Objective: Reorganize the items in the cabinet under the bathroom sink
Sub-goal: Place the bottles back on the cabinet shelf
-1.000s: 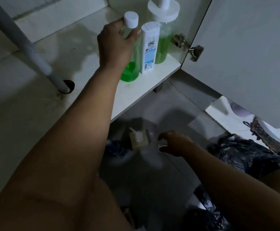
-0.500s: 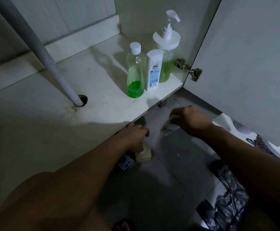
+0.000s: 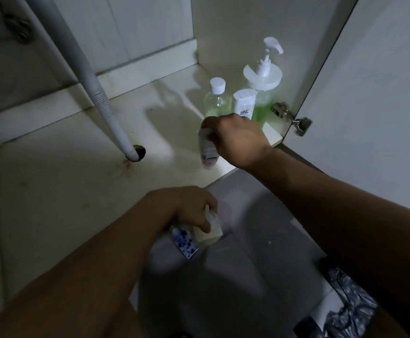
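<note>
Looking down into the cabinet: dim light, only the right rear corner lit
Hidden or unclear: the small white bottle point(image 3: 207, 148) has its cap under the right hand's fingers and its label print is too blurred to read; the pale pump bottle point(image 3: 212, 228) is smeared by motion blur and half covered by the left hand; the blue-patterned item point(image 3: 184, 245) beside it is too blurred to identify; dark patterned cloth point(image 3: 345, 298) at the lower right runs out of the picture
Cabinet floor point(image 3: 52, 203): pale board, stained around the pipe hole, front edge running diagonally to the right corner
Cabinet door point(image 3: 382, 93): swung open on the right, metal hinge point(image 3: 291, 118) at its inner edge
Tiled floor point(image 3: 260, 240): grey, in front of and below the cabinet
Drain pipe point(image 3: 96, 93): white, slanting down into a hole in the board
Right hand point(image 3: 238, 140): over the front right of the board, fingers curled around the top of the small white bottle, which hangs tilted; whether its base touches the board I cannot tell
Left hand point(image 3: 187, 208): low over the tiles, fingers closed around the pump bottle's top
Pump dispenser point(image 3: 262, 93): green liquid, upright in the rear right corner
Clear bottle point(image 3: 217, 98): white cap, just left of the dispenser
White tube point(image 3: 244, 103): marked ZINC, upright between those two, partly behind the right hand
</note>
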